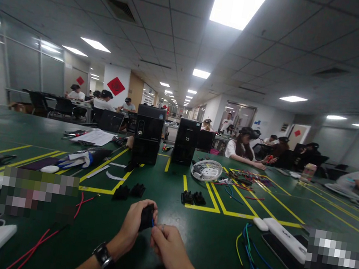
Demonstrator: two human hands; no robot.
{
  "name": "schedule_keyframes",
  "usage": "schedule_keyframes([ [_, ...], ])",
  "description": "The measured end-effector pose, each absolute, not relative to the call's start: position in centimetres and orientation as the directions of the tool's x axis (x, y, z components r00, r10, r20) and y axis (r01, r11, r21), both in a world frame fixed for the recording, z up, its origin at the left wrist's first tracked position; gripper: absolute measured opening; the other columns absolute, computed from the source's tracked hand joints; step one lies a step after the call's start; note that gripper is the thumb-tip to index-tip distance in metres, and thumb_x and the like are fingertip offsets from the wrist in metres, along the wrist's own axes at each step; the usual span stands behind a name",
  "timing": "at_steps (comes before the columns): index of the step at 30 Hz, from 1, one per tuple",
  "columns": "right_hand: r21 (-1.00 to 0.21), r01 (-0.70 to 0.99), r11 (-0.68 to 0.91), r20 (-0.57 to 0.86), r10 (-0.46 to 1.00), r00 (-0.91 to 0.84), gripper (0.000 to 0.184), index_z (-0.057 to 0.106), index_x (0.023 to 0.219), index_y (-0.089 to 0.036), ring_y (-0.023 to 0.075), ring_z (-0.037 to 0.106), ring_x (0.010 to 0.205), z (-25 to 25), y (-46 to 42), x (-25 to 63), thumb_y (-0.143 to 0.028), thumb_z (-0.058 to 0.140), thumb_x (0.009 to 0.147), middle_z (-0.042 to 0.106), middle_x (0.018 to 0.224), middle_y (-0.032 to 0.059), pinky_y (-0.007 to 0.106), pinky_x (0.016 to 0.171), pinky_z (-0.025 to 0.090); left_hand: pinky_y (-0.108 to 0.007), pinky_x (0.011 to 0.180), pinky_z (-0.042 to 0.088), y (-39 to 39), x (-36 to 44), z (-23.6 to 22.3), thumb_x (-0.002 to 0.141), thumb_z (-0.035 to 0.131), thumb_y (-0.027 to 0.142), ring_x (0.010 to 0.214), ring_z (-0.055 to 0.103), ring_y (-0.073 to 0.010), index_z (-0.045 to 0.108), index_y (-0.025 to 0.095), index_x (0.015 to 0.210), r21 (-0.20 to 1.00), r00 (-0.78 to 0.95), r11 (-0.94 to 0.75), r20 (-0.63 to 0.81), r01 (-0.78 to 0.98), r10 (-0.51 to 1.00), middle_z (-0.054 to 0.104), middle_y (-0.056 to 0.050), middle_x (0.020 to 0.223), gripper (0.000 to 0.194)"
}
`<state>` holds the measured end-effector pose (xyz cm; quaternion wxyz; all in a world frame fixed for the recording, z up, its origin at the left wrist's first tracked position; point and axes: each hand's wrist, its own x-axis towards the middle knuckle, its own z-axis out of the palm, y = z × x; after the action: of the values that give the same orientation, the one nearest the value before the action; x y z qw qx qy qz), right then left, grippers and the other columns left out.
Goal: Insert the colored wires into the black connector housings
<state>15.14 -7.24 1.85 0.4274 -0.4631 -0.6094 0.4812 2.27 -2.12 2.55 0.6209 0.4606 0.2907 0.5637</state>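
My left hand [133, 225], with a black watch on its wrist, is closed around a small black plastic part [146, 217] held just above the green table [171, 187]. My right hand [167, 241] pinches a thin blue wire [153, 222] at the side of that part. Both hands meet near the table's front edge, in the middle of the view. Several more black parts lie beyond them, one pair [128, 191] to the left and another pair [192, 197] to the right.
Loose blue, green and yellow wires [252, 264] lie to the right, red wires [43, 240] to the left. Two black computer cases [147, 134] stand further back beside a white fan grille [207, 170]. White devices lie at both sides. Other people sit at surrounding tables.
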Motion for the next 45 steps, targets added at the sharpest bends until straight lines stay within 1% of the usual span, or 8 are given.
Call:
schedule_keyframes([
  [5, -0.979, 0.124, 0.163, 0.147, 0.981, -0.13, 0.035, 0.053, 0.065, -0.017, 0.0067, 0.029, 0.037, 3.3, -7.8, 15.1, -0.043, 0.045, 0.087, 0.035, 0.042, -0.0083, 0.02, 0.039, 0.02, -0.025, 0.053, 0.043, -2.4, 2.4, 3.3, 0.079, 0.047, 0.034, 0.054, 0.055, -0.0143, 0.058, 0.014, 0.07, 0.876, 0.141, -0.102, 0.189, -0.471, 0.972, 0.056, -0.001, 0.056, 0.025],
  [10, -0.86, 0.415, 0.295, 0.29, 0.954, -0.077, 0.035, 0.053, 0.056, -0.015, 0.0083, 0.04, 0.05, 2.2, -7.6, 14.2, -0.03, 0.044, 0.087, 0.042, 0.05, -0.0048, 0.02, 0.049, 0.027, -0.028, 0.051, 0.044, -2.8, 2.9, 3.5, 0.076, 0.046, 0.03, 0.051, 0.055, -0.0157, 0.057, 0.012, 0.073, 0.768, 0.196, 0.113, 0.017, -0.631, 0.98, 0.056, -0.003, 0.058, 0.021],
  [13, -0.835, 0.461, 0.302, 0.294, 0.951, -0.091, 0.035, 0.054, 0.057, -0.015, 0.0086, 0.043, 0.052, 1.9, -7.4, 14.2, -0.025, 0.043, 0.088, 0.044, 0.051, -0.0046, 0.02, 0.051, 0.028, -0.03, 0.052, 0.046, -2.8, 2.8, 3.3, 0.077, 0.044, 0.027, 0.054, 0.057, -0.0174, 0.056, 0.012, 0.075, 0.736, 0.236, 0.184, -0.034, -0.651, 0.971, 0.057, -0.004, 0.059, 0.019],
  [22, -0.745, 0.576, 0.336, 0.38, 0.924, -0.048, 0.034, 0.057, 0.062, -0.016, 0.0096, 0.047, 0.053, 1.6, -8.0, 12.2, -0.023, 0.04, 0.091, 0.053, 0.057, -0.0012, 0.022, 0.051, 0.026, -0.027, 0.051, 0.044, -2.6, 3.4, 2.9, 0.076, 0.045, 0.029, 0.05, 0.054, -0.0152, 0.056, 0.013, 0.072, 0.774, 0.132, 0.071, 0.017, -0.63, 0.991, 0.055, -0.002, 0.056, 0.021],
  [29, -0.739, 0.57, 0.36, 0.4, 0.915, -0.059, 0.036, 0.057, 0.061, -0.015, 0.0087, 0.043, 0.051, 2.6, -7.7, 14.2, -0.026, 0.041, 0.091, 0.047, 0.053, -0.0036, 0.021, 0.05, 0.025, -0.033, 0.057, 0.049, -1.9, 2.2, 3.0, 0.076, 0.045, 0.022, 0.059, 0.059, -0.0194, 0.059, 0.01, 0.077, 0.705, 0.294, 0.233, -0.037, -0.67, 0.955, 0.057, -0.006, 0.061, 0.019],
  [35, -0.776, 0.523, 0.354, 0.34, 0.932, -0.126, 0.028, 0.066, 0.077, -0.016, 0.0096, 0.049, 0.055, 2.1, -7.7, 14.6, -0.023, 0.042, 0.09, 0.055, 0.059, -0.0029, 0.019, 0.054, 0.03, -0.025, 0.043, 0.04, -2.5, 2.7, 3.2, 0.077, 0.046, 0.031, 0.054, 0.056, -0.018, 0.058, 0.013, 0.076, 0.849, 0.21, 0.039, 0.086, -0.527, 0.974, 0.056, -0.003, 0.059, 0.022],
  [41, -0.782, 0.526, 0.333, 0.335, 0.937, -0.096, 0.042, 0.059, 0.056, -0.015, 0.0089, 0.047, 0.052, 3.3, -7.6, 14.8, -0.028, 0.04, 0.092, 0.046, 0.05, -0.0035, 0.02, 0.054, 0.029, -0.025, 0.056, 0.043, -1.9, 1.9, 2.3, 0.083, 0.042, 0.037, 0.057, 0.054, -0.0143, 0.06, 0.014, 0.071, 0.938, 0.14, -0.244, 0.283, -0.248, 0.949, 0.059, -0.002, 0.06, 0.032],
  [45, -0.794, 0.497, 0.351, 0.367, 0.928, -0.069, 0.04, 0.057, 0.057, -0.015, 0.0084, 0.043, 0.051, 3.8, -8.1, 14.8, -0.03, 0.041, 0.091, 0.042, 0.049, -0.0046, 0.02, 0.052, 0.027, -0.026, 0.057, 0.043, -2.3, 2.2, 2.8, 0.081, 0.044, 0.036, 0.058, 0.054, -0.0152, 0.061, 0.014, 0.072, 0.896, 0.143, -0.228, 0.301, -0.382, 0.943, 0.058, -0.003, 0.061, 0.029],
])
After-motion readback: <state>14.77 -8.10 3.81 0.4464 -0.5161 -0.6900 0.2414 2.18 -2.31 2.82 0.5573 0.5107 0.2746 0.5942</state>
